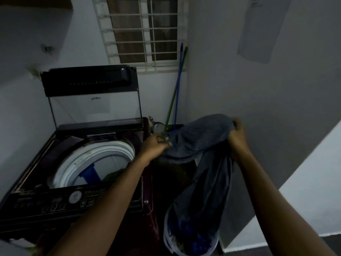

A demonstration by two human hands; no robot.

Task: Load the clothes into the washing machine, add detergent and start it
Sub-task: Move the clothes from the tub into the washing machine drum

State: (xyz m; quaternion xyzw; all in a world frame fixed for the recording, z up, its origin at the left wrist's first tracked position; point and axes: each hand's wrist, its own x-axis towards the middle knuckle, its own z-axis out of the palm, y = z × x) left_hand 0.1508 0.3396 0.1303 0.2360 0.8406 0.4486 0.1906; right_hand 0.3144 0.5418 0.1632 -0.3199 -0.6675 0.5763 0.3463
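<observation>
A grey-blue striped garment (201,137) is held up between both hands above the laundry basket (173,237), which stands on the floor at about five o'clock from the washing machine (73,182). One end of the cloth is pinched by the left hand (156,143), its fingers curled into the fabric; the other end is gripped by the right hand (238,133), closed around a bunched fold at about three o'clock from the left. The garment is spread this way, it seems, so that it can be lifted free of the basket without dragging the other clothes (195,239) out; its lower part hangs down into the basket.

The machine's lid (92,97) is propped upright at twelve o'clock, so the white drum rim (103,154) is left open for loading. Some dark cloth is already seen inside the drum, though it is too dim to identify. The control panel (60,202) lies at six o'clock, untouched. Two mop handles (177,93) are leaned in the corner. Loading is judged to be under way; no detergent is seen.
</observation>
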